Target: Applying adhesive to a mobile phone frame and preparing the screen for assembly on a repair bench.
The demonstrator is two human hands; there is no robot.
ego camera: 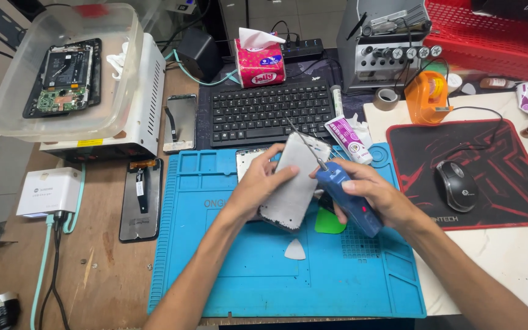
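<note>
The phone frame (294,183), a pale grey slab with a speckled lower edge, is held tilted above the blue silicone work mat (215,269), near the mat's upper middle. Its long axis runs from lower left, near the person, up and slightly right toward the black keyboard (270,113). The left hand (261,180) lies on the frame's left side, its grip clamped on the long edge with the thumb across the face and the fingers curled behind. The right hand (371,192) lies just to the right of the frame, and its grip is wrapped tight around a blue electric screwdriver (346,195). The tool's thin metal bit points up and left, crossing over the frame's upper right corner; whether the tip touches the frame cannot be told. Both forearms come in from the bottom edge and converge, the left wrist bent inward, the right wrist raised and cocked toward the frame. A white triangular pick (295,249) and a green pick (329,223) lie on the mat just below the hands, apart from both.
</note>
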